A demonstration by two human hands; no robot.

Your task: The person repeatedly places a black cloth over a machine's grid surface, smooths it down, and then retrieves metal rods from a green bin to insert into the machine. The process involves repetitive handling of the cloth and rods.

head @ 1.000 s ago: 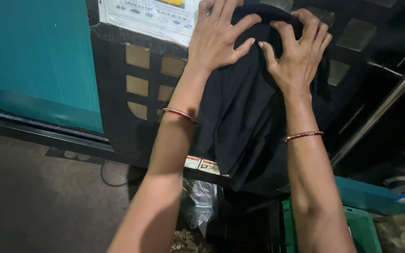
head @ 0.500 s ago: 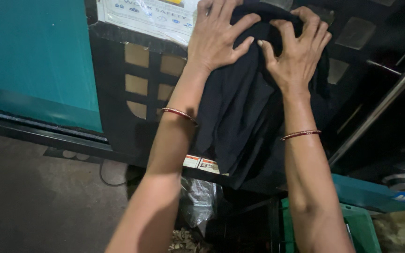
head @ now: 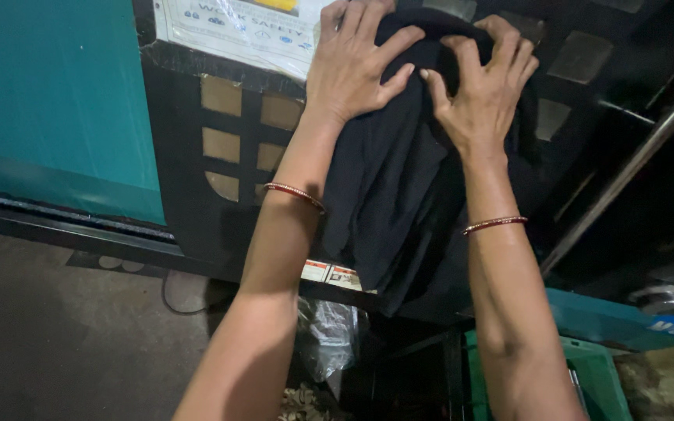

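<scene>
Almost nothing has moved since the earlier frames: both hands stay pressed on the same dark cloth, and only the right fingers have curled a little tighter.

Filling the view from 9 to 3 o'clock stands a large machine, its teal panel [head: 48, 101] at 9 o'clock and a black grated guard [head: 235, 148] beside it toward the centre. A grey concrete floor [head: 64, 327] spreads at 7 o'clock. Draped down the guard from 12 o'clock to the centre hangs the black cloth [head: 399, 203], folded in long creases. A steel bar [head: 626, 179] slants at 3 o'clock. A green crate [head: 602, 382] sits at 5 o'clock, and a clear plastic bag [head: 329, 335] at 6 o'clock. A white printed notice [head: 228, 31] is fixed at 11 o'clock.

The left hand [head: 352, 62] lies flat on the cloth's top, fingers spread apart. The right hand [head: 481, 86], just beside it, has its fingers bent and apart, the tips digging into the cloth. Each wrist wears a thin red bangle [head: 294, 193].
</scene>
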